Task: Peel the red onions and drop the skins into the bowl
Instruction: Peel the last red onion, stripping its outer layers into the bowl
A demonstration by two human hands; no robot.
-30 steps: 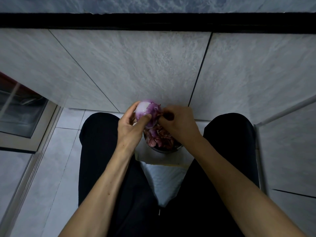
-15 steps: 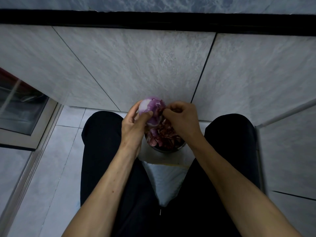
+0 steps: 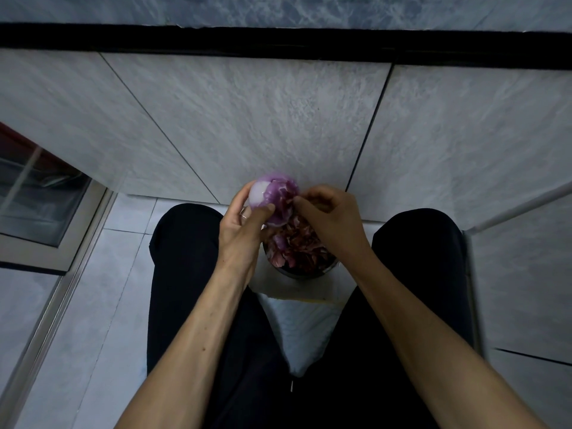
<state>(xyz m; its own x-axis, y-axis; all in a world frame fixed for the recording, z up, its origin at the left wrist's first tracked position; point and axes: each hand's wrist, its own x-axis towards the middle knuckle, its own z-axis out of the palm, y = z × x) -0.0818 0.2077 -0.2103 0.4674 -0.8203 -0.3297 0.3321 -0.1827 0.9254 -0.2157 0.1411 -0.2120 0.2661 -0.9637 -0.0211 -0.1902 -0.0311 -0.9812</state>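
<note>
While the left hand (image 3: 240, 230) grips one half-peeled purple-and-white red onion (image 3: 274, 196) at centre frame, the right hand (image 3: 329, 215) pinches its loose skin with curled fingers, directly above one dark round bowl (image 3: 305, 274) heaped with reddish onion skins (image 3: 297, 246)

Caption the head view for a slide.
Left hand grips a half-peeled red onion over the bowl of skins while right hand pinches its skin.
</note>
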